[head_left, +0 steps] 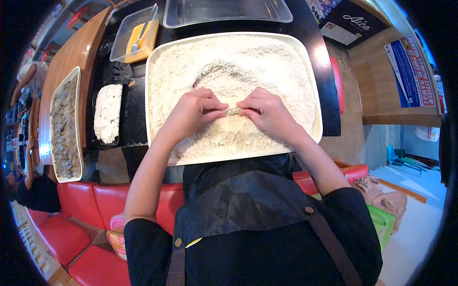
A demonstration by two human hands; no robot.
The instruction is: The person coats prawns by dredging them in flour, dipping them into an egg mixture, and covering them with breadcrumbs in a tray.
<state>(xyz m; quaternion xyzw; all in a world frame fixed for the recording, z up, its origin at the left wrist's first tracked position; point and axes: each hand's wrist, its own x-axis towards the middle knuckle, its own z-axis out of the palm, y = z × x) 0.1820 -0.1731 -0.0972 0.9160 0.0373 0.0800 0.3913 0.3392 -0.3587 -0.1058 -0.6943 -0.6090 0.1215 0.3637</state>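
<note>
A large white tray (148,95) of pale, coarse flour or crumbs (267,57) lies in front of me. Over its middle, my left hand (194,113) and my right hand (268,110) face each other with fingertips closed. Between them they pinch the two ends of a small crumb-coated piece (233,110), whose kind I cannot make out. A hollow curves through the crumbs just beyond the fingers.
Left of the tray are a black container of white flour (109,113) and a long tray of wet, greyish pieces (67,126). A clear tub with yellow contents and a fork (138,40) stands behind. An empty-looking clear bin (228,12) sits at the far edge.
</note>
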